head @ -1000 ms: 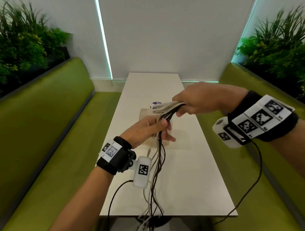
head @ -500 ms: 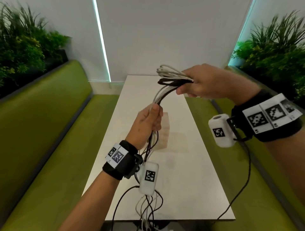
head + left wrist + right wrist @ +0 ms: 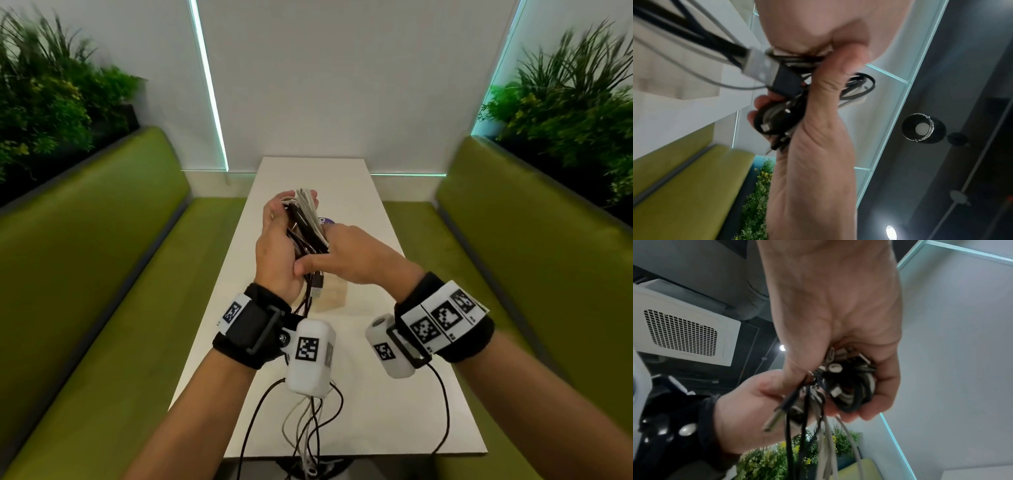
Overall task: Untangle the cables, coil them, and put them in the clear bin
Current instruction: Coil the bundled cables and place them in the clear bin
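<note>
A coiled bundle of black and white cables [image 3: 308, 219] sits between both hands above the white table [image 3: 370, 404]. My left hand [image 3: 274, 236] holds it from the left, palm inward, its fingers curled round the loops [image 3: 777, 116]. My right hand [image 3: 346, 253] grips the bundle's near end, fingers wrapped round the coil [image 3: 851, 386]. Loose strands with a USB plug [image 3: 317, 282] hang down past the left wrist and off the table's near edge [image 3: 308, 431]. The clear bin [image 3: 334, 296] stands on the table under the hands, mostly hidden.
Green benches [image 3: 102, 274] run along both sides of the narrow table, with plants [image 3: 41, 102] behind them. A small purple object [image 3: 325, 221] lies on the table beyond the hands. Black sensor leads [image 3: 443, 411] trail from both wrist units.
The right hand has brought the raised coil down and towards me. The left hand has risen to meet it, so both hands now clasp the bundle together.
</note>
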A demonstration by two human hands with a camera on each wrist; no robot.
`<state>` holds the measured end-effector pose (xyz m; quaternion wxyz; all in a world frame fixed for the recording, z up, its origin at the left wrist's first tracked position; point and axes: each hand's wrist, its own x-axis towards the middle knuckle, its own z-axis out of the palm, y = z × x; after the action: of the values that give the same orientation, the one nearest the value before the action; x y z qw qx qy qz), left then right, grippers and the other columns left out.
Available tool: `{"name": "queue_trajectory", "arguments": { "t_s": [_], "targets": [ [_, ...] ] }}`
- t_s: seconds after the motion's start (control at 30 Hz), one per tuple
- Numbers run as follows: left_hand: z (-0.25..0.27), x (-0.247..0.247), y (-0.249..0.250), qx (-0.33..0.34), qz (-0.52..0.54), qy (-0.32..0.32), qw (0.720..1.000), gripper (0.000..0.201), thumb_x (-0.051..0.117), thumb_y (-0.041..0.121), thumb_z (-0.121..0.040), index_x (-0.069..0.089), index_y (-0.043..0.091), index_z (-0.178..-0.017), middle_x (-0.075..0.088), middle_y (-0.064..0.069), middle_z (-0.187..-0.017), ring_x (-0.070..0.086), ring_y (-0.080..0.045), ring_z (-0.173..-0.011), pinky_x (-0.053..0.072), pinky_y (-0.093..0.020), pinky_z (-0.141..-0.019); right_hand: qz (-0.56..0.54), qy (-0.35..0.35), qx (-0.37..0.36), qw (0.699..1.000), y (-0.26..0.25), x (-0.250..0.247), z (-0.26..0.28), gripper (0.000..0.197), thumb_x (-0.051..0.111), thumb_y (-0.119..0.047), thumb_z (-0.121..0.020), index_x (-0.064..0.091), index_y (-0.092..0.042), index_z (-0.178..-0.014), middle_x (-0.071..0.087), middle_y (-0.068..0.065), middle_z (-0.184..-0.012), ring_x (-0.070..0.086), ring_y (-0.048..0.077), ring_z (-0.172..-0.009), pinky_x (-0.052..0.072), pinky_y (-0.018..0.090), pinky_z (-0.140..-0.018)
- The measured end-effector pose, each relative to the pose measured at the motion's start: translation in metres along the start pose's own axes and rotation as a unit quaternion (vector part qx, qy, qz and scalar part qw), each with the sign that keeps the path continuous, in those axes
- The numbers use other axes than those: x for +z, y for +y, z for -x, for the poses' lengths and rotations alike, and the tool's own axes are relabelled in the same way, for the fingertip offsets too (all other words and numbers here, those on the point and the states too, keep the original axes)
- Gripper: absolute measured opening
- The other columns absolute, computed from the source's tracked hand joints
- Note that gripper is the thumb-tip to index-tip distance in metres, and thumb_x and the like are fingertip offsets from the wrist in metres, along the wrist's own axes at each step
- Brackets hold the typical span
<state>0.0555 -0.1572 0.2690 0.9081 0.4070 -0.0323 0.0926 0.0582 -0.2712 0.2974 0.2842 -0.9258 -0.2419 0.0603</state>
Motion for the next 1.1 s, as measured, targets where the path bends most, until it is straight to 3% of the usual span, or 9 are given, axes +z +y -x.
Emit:
{"name": "queue_trajectory", "arguments": {
  "t_s": [0.07,0.13,0.23,0.37,0.53,0.67,0.8,1.03,1.1],
  "targets": [
    [0.004,0.001,0.003,-0.033,0.006,-0.026,0.999,0.055,0.038,0.058,-0.091,0.057,0.012,-0.115,0.068,-0.006,-0.118,0.068,-0.012,-0.102,0.052,-0.036,-0.087,-0.046,0.002,0.002,0.999,0.002,-0.001,-0.002,0.046,0.076,-0.049,-0.072,0.06,-0.007,-0.084,0.061,0.007,-0.075,0.06,0.016,-0.063,0.051,0.036,-0.062],
    [0.007,0.0,0.003,-0.041,-0.012,-0.045,0.998,0.073,0.057,0.061,-0.074,0.05,0.007,-0.122,0.066,-0.007,-0.117,0.069,-0.013,-0.099,0.055,-0.035,-0.081,-0.083,-0.006,-0.002,0.997,0.005,-0.004,-0.002,0.036,0.076,-0.037,-0.075,0.064,-0.004,-0.081,0.062,0.015,-0.078,0.061,0.016,-0.059,0.053,0.029,-0.059],
    [0.009,0.004,0.003,-0.007,-0.05,-0.028,0.998,0.063,0.08,0.026,-0.069,0.045,0.011,-0.12,0.064,-0.017,-0.115,0.07,-0.018,-0.094,0.056,-0.03,-0.074,-0.078,-0.012,-0.01,0.997,0.0,-0.003,0.006,0.016,0.067,-0.027,-0.085,0.06,-0.013,-0.08,0.061,0.001,-0.066,0.055,0.001,-0.052,0.045,0.017,-0.053],
    [0.008,0.012,0.011,0.034,-0.071,-0.004,0.997,0.039,0.073,0.001,-0.079,0.053,0.009,-0.112,0.067,-0.005,-0.079,0.066,-0.016,-0.069,0.054,-0.027,-0.062,-0.188,0.021,-0.03,0.981,-0.007,0.01,0.011,0.019,0.064,-0.008,-0.083,0.059,0.004,-0.097,0.065,0.025,-0.087,0.062,0.032,-0.075,0.051,0.048,-0.076],
    [0.006,-0.001,0.025,0.014,-0.16,-0.072,0.984,0.013,0.071,0.002,-0.08,0.066,0.007,-0.09,0.065,-0.003,-0.066,0.064,-0.018,-0.062,0.055,-0.03,-0.063,-0.224,-0.028,-0.022,0.974,-0.005,0.015,0.013,0.017,0.058,-0.011,-0.087,0.06,-0.004,-0.071,0.06,0.007,-0.067,0.054,0.016,-0.061,0.045,0.033,-0.062],
    [0.008,-0.002,0.03,0.023,-0.207,-0.099,0.973,0.013,0.071,0.006,-0.082,0.063,0.013,-0.075,0.063,0.0,-0.059,0.062,-0.018,-0.059,0.052,-0.045,-0.082,-0.229,-0.024,-0.039,0.972,-0.007,0.02,0.015,0.025,0.05,-0.021,-0.097,0.057,-0.005,-0.079,0.056,0.0,-0.061,0.049,0.006,-0.051,0.041,0.018,-0.054],
    [0.008,0.001,0.028,0.03,-0.229,-0.109,0.967,0.017,0.068,0.013,-0.086,0.059,0.015,-0.071,0.059,0.003,-0.054,0.055,-0.015,-0.049,0.052,-0.052,-0.086,-0.232,-0.007,-0.047,0.972,-0.004,0.028,0.013,0.028,0.047,-0.02,-0.098,0.054,-0.008,-0.075,0.053,0.0,-0.06,0.046,0.002,-0.049,0.039,0.013,-0.053],
    [0.004,-0.002,0.023,0.04,-0.239,-0.13,0.962,0.018,0.074,0.027,-0.08,0.06,0.015,-0.082,0.065,0.0,-0.067,0.065,-0.018,-0.064,0.052,-0.056,-0.088,-0.237,0.037,-0.057,0.969,0.005,0.035,0.008,0.028,0.049,-0.018,-0.095,0.051,-0.01,-0.068,0.051,-0.002,-0.059,0.047,0.008,-0.053,0.04,0.023,-0.057],
    [-0.003,-0.01,0.02,0.019,-0.243,-0.157,0.957,0.056,0.076,0.051,-0.07,0.058,0.015,-0.109,0.07,-0.007,-0.095,0.069,-0.02,-0.089,0.056,-0.045,-0.079,-0.256,0.061,-0.053,0.963,0.006,0.029,0.008,0.033,0.049,-0.025,-0.097,0.054,-0.008,-0.069,0.053,0.001,-0.06,0.047,0.011,-0.054,0.039,0.025,-0.057]
  ]
}}
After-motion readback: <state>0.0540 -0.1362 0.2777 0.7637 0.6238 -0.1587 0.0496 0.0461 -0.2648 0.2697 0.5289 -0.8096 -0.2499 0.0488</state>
